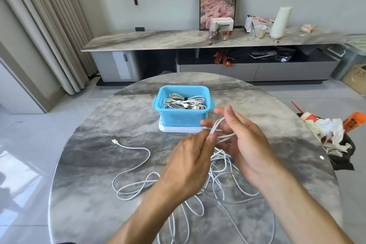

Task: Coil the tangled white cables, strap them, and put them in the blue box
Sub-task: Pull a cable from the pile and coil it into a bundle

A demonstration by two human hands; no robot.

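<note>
Fingers: I see my left hand [190,156] pinching the thin white charging cable [219,127] at thumb and fingertips, while my right hand [243,140] has its fingers spread, with a few turns of that cable looped across them.

Coil: small and only begun, held in the air just near of the box; its loose end trails down to the table.

Tangle: the heap of loose white cables [215,182] lies under and near of my wrists on the round grey marble-look table [89,164]; one strand runs left and ends in a white plug [114,141].

Slip risk: I judge the turns could slide off the spread right fingers if the left pinch loosens.

Snag risk: pulling more length may drag a knot up from the heap, tightening it or sweeping strands off the near edge.

Strap: none visible loose on the table, so I cannot tell where the next one is.

Box: the blue rectangular plastic box [178,119] stands far of my hands on a flat white lid [178,129].

Contents: coiled white cables [186,102], one bundle bound with a dark strap, filling much of it.

Room: the new coil may sit high.
</note>
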